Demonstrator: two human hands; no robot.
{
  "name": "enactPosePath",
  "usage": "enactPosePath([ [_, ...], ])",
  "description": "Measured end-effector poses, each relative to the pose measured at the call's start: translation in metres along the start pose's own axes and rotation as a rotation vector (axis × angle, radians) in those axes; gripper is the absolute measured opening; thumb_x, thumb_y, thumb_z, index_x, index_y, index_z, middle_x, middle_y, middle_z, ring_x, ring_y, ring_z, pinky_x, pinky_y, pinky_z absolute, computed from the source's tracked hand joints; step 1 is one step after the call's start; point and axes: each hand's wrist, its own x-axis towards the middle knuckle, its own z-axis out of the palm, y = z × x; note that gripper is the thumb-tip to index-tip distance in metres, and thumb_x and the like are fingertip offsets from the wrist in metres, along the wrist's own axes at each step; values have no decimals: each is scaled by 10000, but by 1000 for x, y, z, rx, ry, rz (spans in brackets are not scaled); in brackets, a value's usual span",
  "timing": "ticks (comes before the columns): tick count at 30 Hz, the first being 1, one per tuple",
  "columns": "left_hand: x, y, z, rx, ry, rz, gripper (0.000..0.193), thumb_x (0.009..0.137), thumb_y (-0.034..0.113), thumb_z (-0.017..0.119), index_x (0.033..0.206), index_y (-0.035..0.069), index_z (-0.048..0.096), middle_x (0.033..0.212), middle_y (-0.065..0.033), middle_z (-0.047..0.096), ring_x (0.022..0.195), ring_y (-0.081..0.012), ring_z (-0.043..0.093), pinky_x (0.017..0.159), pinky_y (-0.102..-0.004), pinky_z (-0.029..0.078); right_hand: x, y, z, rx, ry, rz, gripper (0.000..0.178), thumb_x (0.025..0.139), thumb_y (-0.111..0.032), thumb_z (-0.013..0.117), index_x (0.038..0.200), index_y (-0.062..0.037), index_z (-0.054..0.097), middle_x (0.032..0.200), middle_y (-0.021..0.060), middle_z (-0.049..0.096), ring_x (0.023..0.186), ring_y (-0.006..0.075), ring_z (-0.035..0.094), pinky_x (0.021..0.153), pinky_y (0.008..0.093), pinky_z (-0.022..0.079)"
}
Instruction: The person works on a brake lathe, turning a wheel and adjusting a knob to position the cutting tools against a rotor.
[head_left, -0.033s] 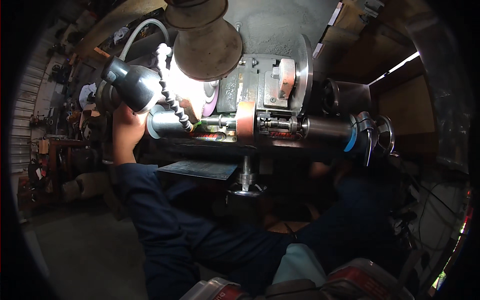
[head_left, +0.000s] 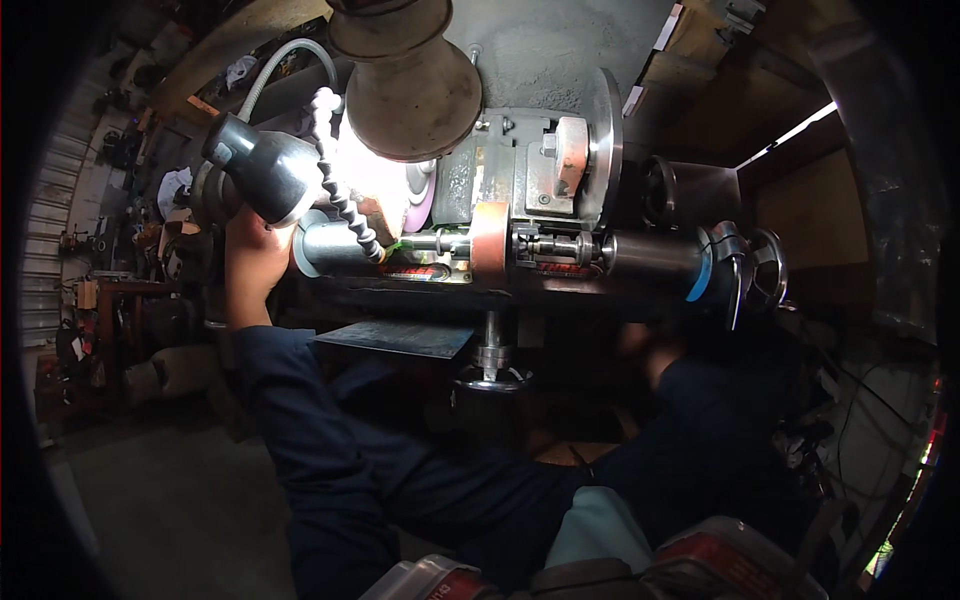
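Reaching, left hand [head_left: 256,255] perhaps touching lamp [head_left: 265,172], red-lettered labels [head_left: 412,272], blurred right hand [head_left: 652,350]

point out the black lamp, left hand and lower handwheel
Black lamp [head_left: 270,172]: head view, on its shade.
Left hand [head_left: 256,248]: head view, on its visible middle.
Lower handwheel [head_left: 490,376]: head view, on its hub.

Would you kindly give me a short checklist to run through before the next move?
1. Left bare hand apart from the pink disc-shaped wheel: ok, a gap shows.
2. Left fingers' grip: cannot tell; the black-and-silver dome-shaped lamp covers part of the hand.
3. Right bare hand clearly visible: not ok, blurred and in shadow.
4. Pale segmented hose in view down to its tip: ok.
5. Pink wheel standing still: cannot tell from these pictures.
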Motion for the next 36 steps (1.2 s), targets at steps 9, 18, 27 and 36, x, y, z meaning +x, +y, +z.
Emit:
enactPosePath([
  [9, 3, 1, 6, -45, -6, -44, 278, 823, 130, 712, 1071, 41, 624, 974, -196, 687, 946, -336, 679, 747, -363, 515, -86, -85, 281, 17, -615, -343, 612, 858, -417, 705, 1304, -35, 530, 1268, 110, 563, 1115, 229, 550, 950, 365, 438],
  [18, 3, -11, 3, -13, -15, -39, 302, 819, 144, 719, 1087, 47, 619, 998, -191, 686, 958, -342, 674, 758, -372, 515, -88, -86, 287, 733, -366, 116, 443, 934, -538, 488, 775, -126, 519, 595, -37, 394, 512, 98, 375, 520, 288, 346],
  [27, -2, -3, -3, 15, -34, -72, 304, 811, 144, 727, 1078, 45, 621, 976, -200, 690, 954, -338, 678, 757, -377, 515, -62, -49, 221, 864, -424, 372, 535, 899, -676, 378, 710, -176, 394, 487, -41, 248, 378, 100, 209, 385, 280, 186],
  [36, 3, 9, 1, -54, 36, -30, 261, 806, 119, 720, 1037, 40, 627, 955, -195, 689, 919, -333, 685, 734, -370, 520, 69, 64, 285, 656, -499, 277, 395, 941, -496, 354, 823, -193, 578, 651, 23, 559, 554, 197, 549, 479, 321, 401],
])
